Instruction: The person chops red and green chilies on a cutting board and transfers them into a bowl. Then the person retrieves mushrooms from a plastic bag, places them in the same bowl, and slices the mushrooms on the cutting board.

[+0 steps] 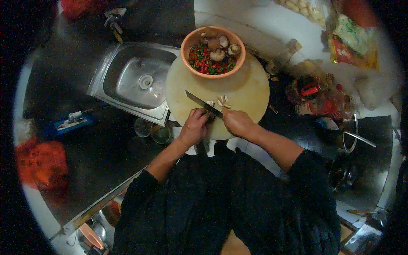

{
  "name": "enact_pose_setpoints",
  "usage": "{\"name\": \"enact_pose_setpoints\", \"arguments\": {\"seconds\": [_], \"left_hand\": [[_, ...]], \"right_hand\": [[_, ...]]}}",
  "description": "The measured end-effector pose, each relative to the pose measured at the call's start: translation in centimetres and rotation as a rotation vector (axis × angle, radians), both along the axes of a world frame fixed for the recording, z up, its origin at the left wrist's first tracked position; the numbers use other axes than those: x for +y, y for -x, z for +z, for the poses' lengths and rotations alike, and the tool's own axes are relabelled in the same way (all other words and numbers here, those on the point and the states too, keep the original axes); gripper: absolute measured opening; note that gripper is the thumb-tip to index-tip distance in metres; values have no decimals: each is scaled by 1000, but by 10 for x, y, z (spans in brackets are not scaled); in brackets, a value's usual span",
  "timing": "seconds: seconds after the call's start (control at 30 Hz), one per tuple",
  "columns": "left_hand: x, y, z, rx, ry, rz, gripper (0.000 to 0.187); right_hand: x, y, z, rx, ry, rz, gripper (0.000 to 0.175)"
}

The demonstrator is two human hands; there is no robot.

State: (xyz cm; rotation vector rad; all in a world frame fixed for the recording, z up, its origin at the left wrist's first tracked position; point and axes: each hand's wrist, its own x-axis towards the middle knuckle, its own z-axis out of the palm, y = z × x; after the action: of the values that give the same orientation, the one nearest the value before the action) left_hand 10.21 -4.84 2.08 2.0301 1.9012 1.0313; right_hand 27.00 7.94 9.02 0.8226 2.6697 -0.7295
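Note:
A round, pale yellow cutting board (180, 95) lies before me. My right hand (237, 122) grips a kitchen knife (200, 101) by its handle, the blade slanting up and left across the board. Bent fingers of my left hand (194, 126) hold a piece of mushroom (210, 115), partly hidden, against the near side of the blade. Pale cut slices (224, 101) are scattered just beyond the knife. At the board's far edge stands an orange bowl (214, 76) with chopped red and green chillies (207, 65) and several whole mushrooms (217, 55).
Left of the board is a stainless steel sink (130, 75) with a faucet (114, 25). Two glasses (153, 130) stand by its near corner. A red plastic bag (41, 164) sits on the left counter (105, 165). Bags and packages (350, 47) crowd the right; a glass lid (350, 134) lies nearer.

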Motion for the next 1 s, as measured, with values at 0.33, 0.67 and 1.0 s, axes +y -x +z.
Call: {"name": "enact_pose_setpoints", "arguments": {"seconds": [0.33,0.67,1.0], "left_hand": [[-5,-1,-9,-10,-30,34,40],[-11,1,-29,-43,15,45,47],[-14,-1,-24,-36,19,87,48]], "right_hand": [[-11,3,12,-66,1,14,20],[-8,-5,21,-100,28,78,22],[0,-8,22,-34,-23,138,21]]}}
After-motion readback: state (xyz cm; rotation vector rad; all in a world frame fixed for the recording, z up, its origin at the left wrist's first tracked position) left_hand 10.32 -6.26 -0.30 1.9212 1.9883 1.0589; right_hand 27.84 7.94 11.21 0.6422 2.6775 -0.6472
